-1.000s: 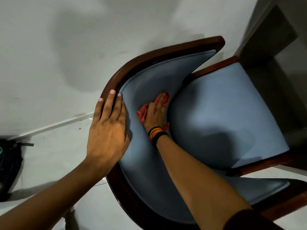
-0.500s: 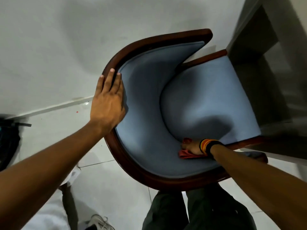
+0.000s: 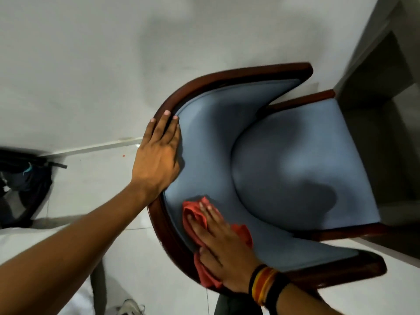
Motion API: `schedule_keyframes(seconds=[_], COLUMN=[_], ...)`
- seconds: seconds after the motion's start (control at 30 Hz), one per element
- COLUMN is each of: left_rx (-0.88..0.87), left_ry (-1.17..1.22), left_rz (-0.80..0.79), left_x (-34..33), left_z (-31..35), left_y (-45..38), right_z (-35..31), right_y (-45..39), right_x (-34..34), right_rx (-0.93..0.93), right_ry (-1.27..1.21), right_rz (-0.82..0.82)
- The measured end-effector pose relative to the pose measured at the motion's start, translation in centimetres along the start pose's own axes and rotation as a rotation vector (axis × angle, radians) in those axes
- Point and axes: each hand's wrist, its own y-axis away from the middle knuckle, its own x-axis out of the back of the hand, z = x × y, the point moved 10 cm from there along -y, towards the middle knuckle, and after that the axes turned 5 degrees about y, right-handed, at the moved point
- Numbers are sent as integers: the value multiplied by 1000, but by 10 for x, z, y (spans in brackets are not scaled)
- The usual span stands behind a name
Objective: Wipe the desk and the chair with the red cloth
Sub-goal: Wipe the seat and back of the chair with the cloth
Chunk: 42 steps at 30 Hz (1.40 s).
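A chair [image 3: 284, 155] with blue upholstery and a dark wooden frame is seen from above, its curved backrest sweeping round from 12 o'clock through 9 o'clock to 5 o'clock of the seat. The left hand [image 3: 156, 155] is laid flat on the top of the backrest at about 9 o'clock of the seat, fingers extended and held close together, palm resting across the wooden rim and the edge of the blue padding; nothing is gripped by it. The red cloth [image 3: 195, 217] is pressed against the inner padding of the backrest at about 7 o'clock of the seat, bunched and spilling down over the wooden rim below. It is held down by the right hand [image 3: 220, 246], which is laid flat on top with the fingers lightly spread and pointing toward 11 o'clock; the cloth is pressed rather than pinched. Banded bracelets [image 3: 264, 284] in black, yellow and orange are worn on the right wrist. A dark bag [image 3: 25, 185] is seen on the pale floor [image 3: 91, 178] at 9 o'clock of the chair, well apart from it. Whether the dark structure at 2 o'clock is the desk cannot be told
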Motion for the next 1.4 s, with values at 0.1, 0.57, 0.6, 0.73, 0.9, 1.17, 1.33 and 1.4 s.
schedule_keyframes(seconds=[0.1, 0.57, 0.6, 0.73, 0.9, 1.17, 1.33, 1.4], left_rx=[-2, -2, 2, 4, -15, 0, -7, 5], left_ry=[17, 64, 91, 158, 136, 159, 150, 154], left_rz=[-3, 45, 56, 44, 73, 101, 138, 121], left_x=[-3, -11, -9, -5, -8, -8, -8, -10], left_z=[0, 0, -1, 0, -1, -4, -6, -7], left_y=[-1, -5, -4, -2, -1, 0, -1, 0], right_z=[15, 143, 133, 78, 146, 199, 184, 171], right_y=[-41, -210, -209, -192, -206, -199, -156, -123], right_x=[-5, 150, 142, 91, 126, 93, 3, -26], right_rx=[-123, -613, -576, -316, -495, -763, -757, -682], right_ry=[-154, -581, -543, -321, -452, -921, -651, -468], right_rz=[119, 1070, 1031, 828, 921, 877, 295, 140])
